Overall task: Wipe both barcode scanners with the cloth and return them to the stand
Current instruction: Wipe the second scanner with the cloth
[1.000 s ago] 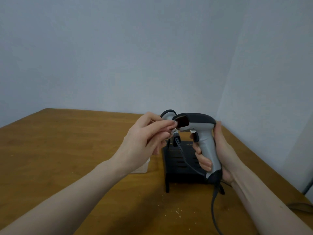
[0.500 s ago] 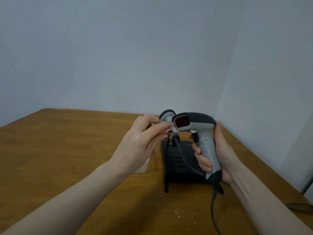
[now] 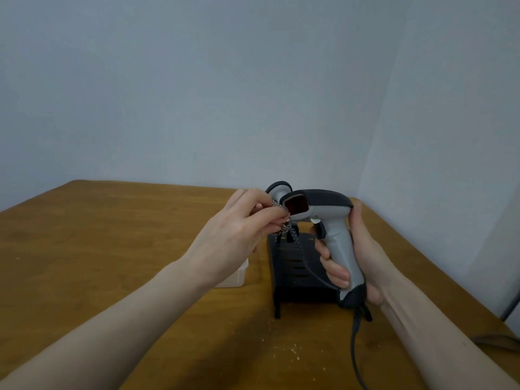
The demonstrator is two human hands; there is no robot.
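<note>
Right of the frame's centre, the right hand (image 3: pixel 363 260) holds a grey and black barcode scanner (image 3: pixel 326 218) upright by its handle, fingers (image 3: pixel 333 267) curled round the front of the grip and the palm behind it. The scanner's dark red window faces left, toward the left hand (image 3: pixel 239 235), which reaches in from the lower left. The left hand's fingers (image 3: pixel 270 213) are bunched together and pinch a small checked black and white cloth (image 3: pixel 282 220); the cloth shows only as bits above and below the fingertips, right at the lower left edge of the window, and whether it touches the glass cannot be told. A dark cable (image 3: pixel 356 353) runs from the base of the held scanner down to the bottom edge of the frame. Behind the hands, in the middle of the frame, a black stand (image 3: pixel 295 271) sits on the brown wooden table (image 3: pixel 112 235). The second scanner (image 3: pixel 278 190) shows just behind the left fingertips, only its rounded grey head with a dark rim visible, with a coiled cord (image 3: pixel 298 243) hanging in front of the stand. A pale translucent container (image 3: pixel 233 277) peeks out from under the left wrist, just left of the stand. Light crumbs (image 3: pixel 292 350) dot the table in the lower centre.
</note>
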